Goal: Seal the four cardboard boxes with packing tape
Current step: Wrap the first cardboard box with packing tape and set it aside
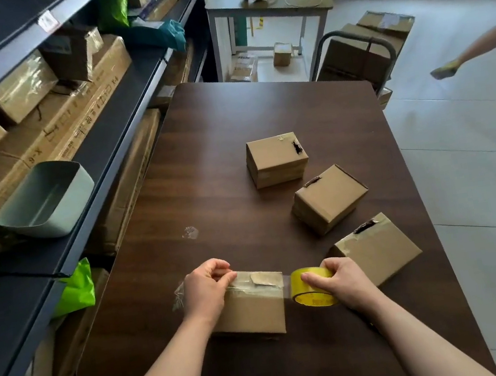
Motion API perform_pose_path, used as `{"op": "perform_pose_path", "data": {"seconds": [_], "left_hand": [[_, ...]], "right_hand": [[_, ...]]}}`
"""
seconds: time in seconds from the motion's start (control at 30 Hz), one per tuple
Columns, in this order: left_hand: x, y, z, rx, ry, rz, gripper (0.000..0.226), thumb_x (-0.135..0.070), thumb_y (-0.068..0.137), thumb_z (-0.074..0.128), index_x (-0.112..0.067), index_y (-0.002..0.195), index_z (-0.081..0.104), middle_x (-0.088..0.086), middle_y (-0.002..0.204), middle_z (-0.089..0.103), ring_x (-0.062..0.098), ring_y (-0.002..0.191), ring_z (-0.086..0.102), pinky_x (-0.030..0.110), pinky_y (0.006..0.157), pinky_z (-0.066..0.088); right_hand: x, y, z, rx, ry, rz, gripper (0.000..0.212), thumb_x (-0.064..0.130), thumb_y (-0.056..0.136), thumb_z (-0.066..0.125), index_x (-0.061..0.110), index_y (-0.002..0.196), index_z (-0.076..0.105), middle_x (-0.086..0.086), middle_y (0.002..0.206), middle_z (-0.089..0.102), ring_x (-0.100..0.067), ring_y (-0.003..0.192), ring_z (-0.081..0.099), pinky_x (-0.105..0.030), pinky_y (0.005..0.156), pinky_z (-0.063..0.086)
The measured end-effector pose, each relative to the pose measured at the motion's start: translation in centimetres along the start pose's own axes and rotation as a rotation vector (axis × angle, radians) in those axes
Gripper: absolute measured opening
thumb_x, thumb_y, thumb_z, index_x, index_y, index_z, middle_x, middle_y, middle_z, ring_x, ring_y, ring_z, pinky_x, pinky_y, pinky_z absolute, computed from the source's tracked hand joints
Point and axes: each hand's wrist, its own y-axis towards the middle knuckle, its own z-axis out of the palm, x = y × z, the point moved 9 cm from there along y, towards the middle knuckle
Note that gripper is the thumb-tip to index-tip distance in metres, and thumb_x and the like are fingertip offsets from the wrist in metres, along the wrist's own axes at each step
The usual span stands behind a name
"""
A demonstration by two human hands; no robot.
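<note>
Four brown cardboard boxes sit on the dark wooden table point(211, 167). The nearest box point(253, 307) lies in front of me with clear tape stretched across its top. My left hand point(207, 287) pinches the tape end down at the box's left top edge. My right hand point(337, 280) grips the yellow tape roll point(308, 290) just right of that box. A second box point(378, 249) lies to the right, a third box point(328, 198) beyond it, and a fourth box point(276, 159) stands farthest away.
A crumpled scrap of clear tape point(190, 232) lies on the table left of centre. Dark shelving point(81, 154) with cartons and a grey tub point(45, 198) runs along the left. A trolley point(359, 55) with boxes stands behind the table. Another person's legs point(478, 56) cross at far right.
</note>
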Motion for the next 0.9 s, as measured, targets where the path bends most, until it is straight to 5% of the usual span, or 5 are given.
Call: {"op": "perform_pose_path", "data": {"seconds": [0.23, 0.7, 0.9], "left_hand": [[0.0, -0.1, 0.1, -0.021, 0.035, 0.034, 0.011, -0.013, 0.077, 0.080, -0.016, 0.085, 0.073, -0.008, 0.075, 0.069, 0.002, 0.073, 0.064, 0.020, 0.070, 0.053], [0.4, 0.2, 0.8, -0.025, 0.150, 0.006, 0.009, -0.023, 0.080, 0.077, -0.022, 0.087, 0.071, -0.012, 0.077, 0.068, 0.001, 0.074, 0.060, 0.015, 0.063, 0.042], [-0.1, 0.2, 1.3, -0.003, 0.244, 0.066, 0.014, -0.022, 0.082, 0.075, -0.023, 0.092, 0.065, -0.012, 0.079, 0.062, 0.007, 0.076, 0.059, 0.025, 0.069, 0.052]], "right_hand": [[-0.1, 0.4, -0.8, -0.048, -0.050, -0.024, 0.041, 0.048, 0.075, 0.078, 0.019, 0.061, 0.053, 0.003, 0.063, 0.052, -0.010, 0.060, 0.048, -0.027, 0.056, 0.039], [0.1, 0.3, -0.8, -0.042, -0.128, 0.011, 0.038, 0.050, 0.077, 0.075, 0.021, 0.067, 0.053, 0.005, 0.068, 0.054, -0.009, 0.065, 0.051, -0.021, 0.054, 0.038], [-0.2, 0.4, -0.4, -0.033, -0.139, 0.034, 0.037, 0.051, 0.077, 0.074, 0.022, 0.069, 0.054, 0.006, 0.071, 0.056, -0.008, 0.067, 0.052, -0.020, 0.054, 0.036]]}}
